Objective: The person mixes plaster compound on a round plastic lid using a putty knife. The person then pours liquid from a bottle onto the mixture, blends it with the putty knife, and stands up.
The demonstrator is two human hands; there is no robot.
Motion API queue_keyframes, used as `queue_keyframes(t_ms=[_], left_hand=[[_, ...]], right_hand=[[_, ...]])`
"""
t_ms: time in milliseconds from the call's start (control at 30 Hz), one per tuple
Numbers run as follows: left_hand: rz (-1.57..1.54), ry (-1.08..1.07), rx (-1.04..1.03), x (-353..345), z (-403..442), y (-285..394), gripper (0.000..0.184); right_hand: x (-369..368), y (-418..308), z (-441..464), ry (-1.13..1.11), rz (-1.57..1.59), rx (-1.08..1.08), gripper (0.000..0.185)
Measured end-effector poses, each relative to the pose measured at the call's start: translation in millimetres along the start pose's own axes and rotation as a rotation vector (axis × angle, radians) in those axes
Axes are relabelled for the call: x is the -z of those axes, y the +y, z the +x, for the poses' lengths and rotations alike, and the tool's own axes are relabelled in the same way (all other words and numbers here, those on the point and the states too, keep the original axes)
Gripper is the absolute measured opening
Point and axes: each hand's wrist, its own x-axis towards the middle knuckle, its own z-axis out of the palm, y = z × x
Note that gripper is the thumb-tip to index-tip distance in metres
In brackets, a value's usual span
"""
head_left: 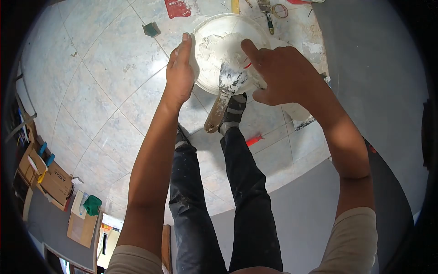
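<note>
A round white bucket [214, 89] of thick white paste [214, 48] stands on the tiles in front of me. My left hand [180, 71] is closed against its left side, with the fingertips hidden. Over the right part of the bucket is my right hand [287, 75], its index finger and thumb curved around something pale with a red edge that I cannot make out. A putty knife [215, 114] rests across the near rim, its paste-smeared blade inside and its handle pointing toward me.
A paintbrush [269, 20] and a tape roll [280, 11] lie beyond the bucket. A green block [150, 29] and a red, paste-marked piece [178, 8] are at the far left. My sandalled foot [236, 107] is close to the bucket; a red object [254, 139] lies nearby. Cardboard boxes [54, 180] stand left.
</note>
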Motion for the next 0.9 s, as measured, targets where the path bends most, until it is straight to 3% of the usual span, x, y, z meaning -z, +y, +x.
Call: queue_keyframes(t_ms=[100,167,300,400,467,500,567,900], left_hand=[[-0.283,-0.024,0.084,-1.8,-1.5,13.4,0.052],[-0.456,-0.045,0.112,-0.2,0.6,17.4,0.055],[-0.640,-0.057,0.111,2.8,9.2,19.9,0.062],[-0.670,-0.058,0.063,1.8,9.0,21.5,0.067],[-0.679,-0.109,0.043,3.4,6.0,30.1,0.063],[-0.679,-0.105,0.052,18.2,11.7,37.2,0.063],[-0.652,-0.019,0.098,23.2,9.7,44.5,0.062],[-0.669,0.036,0.096,15.7,1.7,24.9,0.062]], right_hand=[[-2.2,5.7,-10.7,0.085,0.053,0.044,0.090],[-8.7,10.1,-23.1,0.424,0.139,0.168,0.087],[-5.4,42.9,-50.6,0.509,0.255,0.110,0.083],[-37.6,89.8,-68.3,0.803,0.325,0.077,0.078],[-72.8,130.5,-73.2,1.063,0.283,-0.160,0.081],[-79.0,138.3,-57.9,1.055,0.288,-0.161,0.081],[-109.3,162.0,-47.5,1.101,0.427,-0.546,0.089],[-232.8,251.4,-26.1,1.297,0.315,-1.159,0.098]])
